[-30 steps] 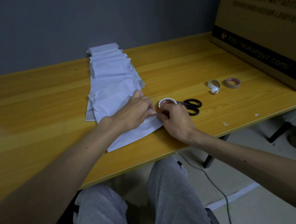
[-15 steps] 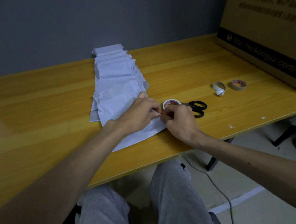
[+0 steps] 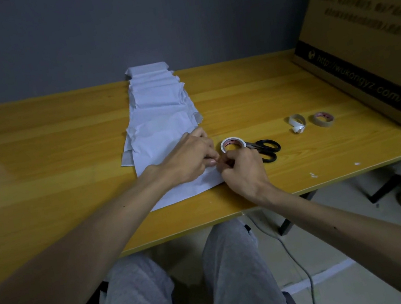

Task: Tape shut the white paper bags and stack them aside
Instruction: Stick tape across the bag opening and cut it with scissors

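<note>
Little has moved since the earlier frames: both hands remain together at the right edge of the nearest bag [image 3: 161, 158], fingertips still meeting. Head view: the left hand [image 3: 189, 156] lies on that bag with fingers curled, pinching its right edge. The right hand [image 3: 243, 171], fingers curled, pinches the same edge. Whether tape sits between the fingertips cannot be told. This bag lies flat at the near end of a row of overlapping white paper bags [image 3: 159, 100] running to the far edge of the wooden table [image 3: 49, 149]. A tape roll [image 3: 232, 139] lies just beyond the right hand, touching black-handled scissors [image 3: 258, 144]. Farther right lie a white curled strip [image 3: 297, 123] and a brown tape roll [image 3: 321, 122], near a cardboard box [image 3: 372, 32].
</note>
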`<state>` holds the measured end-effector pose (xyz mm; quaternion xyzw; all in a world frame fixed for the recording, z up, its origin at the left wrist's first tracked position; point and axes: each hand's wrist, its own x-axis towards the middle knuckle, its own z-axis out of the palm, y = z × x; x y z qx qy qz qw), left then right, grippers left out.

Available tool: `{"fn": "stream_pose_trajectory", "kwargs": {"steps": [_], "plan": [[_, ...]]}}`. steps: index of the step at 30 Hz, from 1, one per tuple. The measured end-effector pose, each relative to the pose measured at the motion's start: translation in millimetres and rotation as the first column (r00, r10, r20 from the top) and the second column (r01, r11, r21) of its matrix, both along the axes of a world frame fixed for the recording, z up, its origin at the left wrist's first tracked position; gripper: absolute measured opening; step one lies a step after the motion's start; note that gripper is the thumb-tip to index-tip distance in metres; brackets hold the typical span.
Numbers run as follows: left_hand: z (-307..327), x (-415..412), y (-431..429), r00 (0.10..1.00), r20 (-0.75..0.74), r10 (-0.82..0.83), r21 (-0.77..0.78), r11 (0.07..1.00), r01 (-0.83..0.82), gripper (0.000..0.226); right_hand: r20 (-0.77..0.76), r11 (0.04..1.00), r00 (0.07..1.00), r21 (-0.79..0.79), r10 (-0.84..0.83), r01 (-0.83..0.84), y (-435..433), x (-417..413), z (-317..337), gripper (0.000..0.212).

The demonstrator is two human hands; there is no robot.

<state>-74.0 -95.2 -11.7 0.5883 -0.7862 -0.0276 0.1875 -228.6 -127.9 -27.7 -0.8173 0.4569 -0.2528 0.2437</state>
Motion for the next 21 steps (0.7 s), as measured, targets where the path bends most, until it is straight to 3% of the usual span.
{"fn": "stream_pose_trajectory", "kwargs": {"steps": [4,10,16,19,21], "plan": [[1,-1,-1,0.999,0.053,0.012,0.044,0.999,-0.014,0.011,0.001,0.999,1.0,0.033,-0.01,0.01,1,2,-1,0.016],[4,0,3,0.996,-0.033,0.085,0.111,0.991,-0.081,0.011,0.067,0.991,0.998,0.129,0.013,-0.021,2,-3,8,0.015],[8,4,31,0.968,-0.106,0.226,0.143,0.967,-0.21,0.048,-0.013,0.963,0.999,0.267,0.048,-0.042,1,-5,18,0.013],[4,16,58,0.948,-0.116,0.296,0.137,0.95,-0.28,0.043,-0.095,0.932,0.991,0.357,0.096,-0.056,-1,-9,25,0.012],[3,26,76,0.93,-0.099,0.353,0.172,0.927,-0.333,0.043,-0.163,0.945,0.982,0.325,0.093,-0.036,-3,-12,28,0.019]]}}
